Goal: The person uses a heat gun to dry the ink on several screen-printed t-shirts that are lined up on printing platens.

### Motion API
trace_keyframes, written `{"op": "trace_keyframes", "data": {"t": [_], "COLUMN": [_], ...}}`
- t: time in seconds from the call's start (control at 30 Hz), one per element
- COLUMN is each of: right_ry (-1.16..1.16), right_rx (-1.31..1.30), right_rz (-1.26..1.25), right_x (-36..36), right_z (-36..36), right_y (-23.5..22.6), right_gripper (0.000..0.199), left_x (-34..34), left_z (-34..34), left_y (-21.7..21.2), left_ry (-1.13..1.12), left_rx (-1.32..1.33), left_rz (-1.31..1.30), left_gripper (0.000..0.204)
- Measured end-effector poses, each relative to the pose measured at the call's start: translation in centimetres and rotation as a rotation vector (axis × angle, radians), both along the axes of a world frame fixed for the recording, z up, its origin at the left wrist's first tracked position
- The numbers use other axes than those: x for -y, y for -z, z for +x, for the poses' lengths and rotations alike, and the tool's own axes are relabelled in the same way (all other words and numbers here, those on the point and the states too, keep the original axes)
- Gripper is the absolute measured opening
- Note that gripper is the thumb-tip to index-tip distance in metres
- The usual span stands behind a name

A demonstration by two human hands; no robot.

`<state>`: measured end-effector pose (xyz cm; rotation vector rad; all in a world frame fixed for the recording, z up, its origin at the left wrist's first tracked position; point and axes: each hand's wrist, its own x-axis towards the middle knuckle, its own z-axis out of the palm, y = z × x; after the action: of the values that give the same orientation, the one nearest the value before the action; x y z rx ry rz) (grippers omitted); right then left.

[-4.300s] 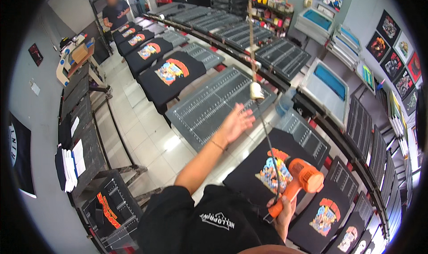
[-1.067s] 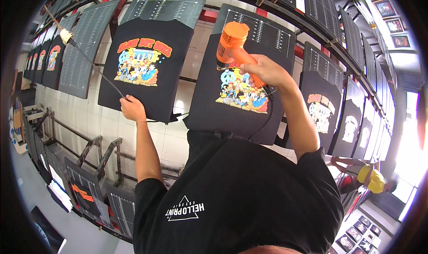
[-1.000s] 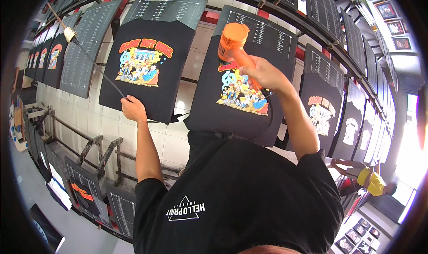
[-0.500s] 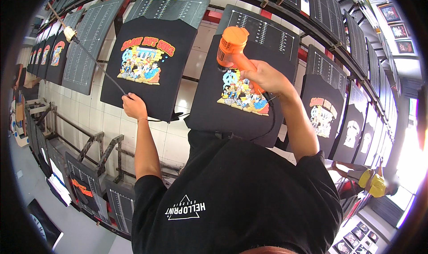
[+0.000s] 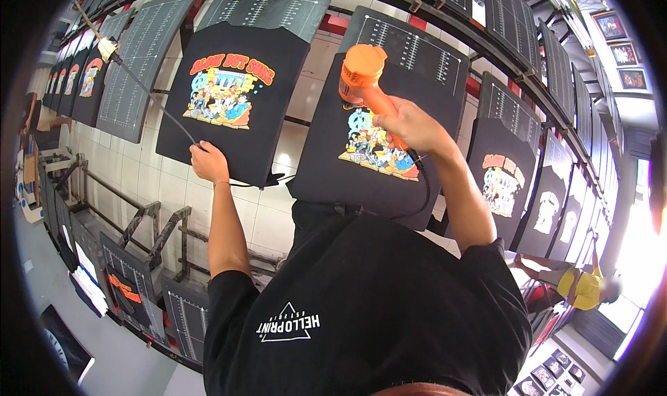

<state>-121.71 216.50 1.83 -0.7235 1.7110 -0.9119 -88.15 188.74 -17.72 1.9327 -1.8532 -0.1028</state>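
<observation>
In the head view, the right hand (image 5: pixel 410 126) is wrapped tight around the handle of an orange plastic heat gun (image 5: pixel 365 83), whose round nozzle end sits just above the colourful cartoon print on the black T-shirt (image 5: pixel 368 174) stretched over a flat grey gridded printing board (image 5: pixel 417 48). The left hand (image 5: pixel 208 163) is closed on a thin black cable (image 5: pixel 149 108) and rests on the lower edge of a second black printed T-shirt (image 5: pixel 233 118), stretched over its own board just to the left. The cable runs up and left to a pale plug-like fitting (image 5: pixel 106 47); a second stretch trails from the gun's handle down past the right forearm.

More boards carrying black shirts curve away on both sides; one with an orange-lettered print (image 5: pixel 501 180) hangs just right of the right arm. A black metal rack (image 5: pixel 153 222) stands at lower left.

The wearer's black shirt covers the lower middle. The gun hides the top of the print beneath it. A person in yellow (image 5: pixel 587 288) at the right rim is blurred.
</observation>
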Motion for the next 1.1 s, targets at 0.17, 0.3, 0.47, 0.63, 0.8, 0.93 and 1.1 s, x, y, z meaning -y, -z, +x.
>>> {"op": "trace_keyframes", "data": {"t": [0.17, 0.3, 0.47, 0.63, 0.8, 0.93, 1.1], "right_ry": [-0.017, -0.034, -0.003, 0.041, 0.043, 0.324, 0.504], "right_rx": [0.036, 0.007, -0.016, -0.063, -0.243, 0.174, 0.373], "right_rz": [0.021, 0.037, 0.028, 0.033, -0.188, -0.139, -0.329], "right_x": [0.1, 0.1, 0.1, -0.2, 0.7, -0.5, -1.8], "right_z": [-0.1, 0.0, 0.3, -0.3, -0.4, 0.3, 3.9], "right_y": [-0.7, -0.9, -0.8, 0.3, 0.5, 2.4, 0.7], "right_gripper": [0.038, 0.039, 0.039, 0.037, 0.032, 0.02, 0.022], "left_x": [0.0, -0.1, -0.1, 0.1, 0.4, -2.2, -10.9], "left_z": [0.1, 0.0, -0.2, -0.6, 0.7, 1.4, -0.8], "left_y": [-0.1, -0.4, -0.2, -0.1, 0.0, -2.1, -10.9], "left_ry": [0.002, 0.003, 0.014, -0.009, -0.02, 0.256, 0.652], "left_rx": [-0.006, 0.007, -0.005, 0.002, -0.018, -0.296, -0.742], "left_rz": [-0.005, 0.006, -0.028, 0.014, -0.041, -0.003, 0.757], "left_gripper": [0.033, 0.033, 0.031, 0.032, 0.034, 0.035, 0.025]}}
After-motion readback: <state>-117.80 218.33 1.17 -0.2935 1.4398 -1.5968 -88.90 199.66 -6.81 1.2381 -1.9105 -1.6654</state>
